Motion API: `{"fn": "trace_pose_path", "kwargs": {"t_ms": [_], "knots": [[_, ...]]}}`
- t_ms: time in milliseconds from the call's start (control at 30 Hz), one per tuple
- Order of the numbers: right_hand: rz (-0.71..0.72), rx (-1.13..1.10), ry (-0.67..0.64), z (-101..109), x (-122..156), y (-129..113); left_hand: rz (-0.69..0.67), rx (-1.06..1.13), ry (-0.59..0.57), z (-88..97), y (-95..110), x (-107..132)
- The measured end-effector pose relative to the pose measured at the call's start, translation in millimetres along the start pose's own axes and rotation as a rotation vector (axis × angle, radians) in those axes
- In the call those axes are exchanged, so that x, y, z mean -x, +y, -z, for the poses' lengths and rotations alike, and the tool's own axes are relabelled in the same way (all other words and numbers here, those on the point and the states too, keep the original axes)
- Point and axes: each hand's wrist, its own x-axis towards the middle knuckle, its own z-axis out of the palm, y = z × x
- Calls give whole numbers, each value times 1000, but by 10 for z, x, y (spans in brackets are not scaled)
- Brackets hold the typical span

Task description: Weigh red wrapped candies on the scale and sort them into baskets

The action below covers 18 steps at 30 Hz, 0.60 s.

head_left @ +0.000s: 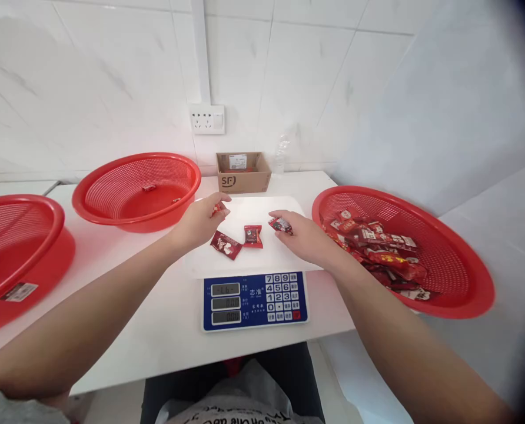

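A digital scale with a white weighing tray stands in front of me. Two red snack packets rest on the tray: a flat dark red packet and a smaller square packet. My left hand, over the tray's left side, pinches a small red packet that its fingers partly hide. On the right, my right hand holds a red and dark wrapped packet between thumb and fingers, just above the tray.
A red basket at the right holds many red snack packets. Two more red baskets, a rear one and a nearer one, stand at the left with a few packets inside. A cardboard box and clear plastic bottle are by the wall.
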Motion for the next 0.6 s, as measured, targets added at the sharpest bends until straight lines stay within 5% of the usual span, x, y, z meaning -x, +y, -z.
{"fn": "trace_pose_path", "kwargs": {"t_ms": [333, 600], "knots": [[33, 63, -36, -99, 92, -41, -15, -185, -55, -37, -76, 223], [91, 130, -30, -162, 169, -68, -90, -52, -118, -165, -8, 110]]}}
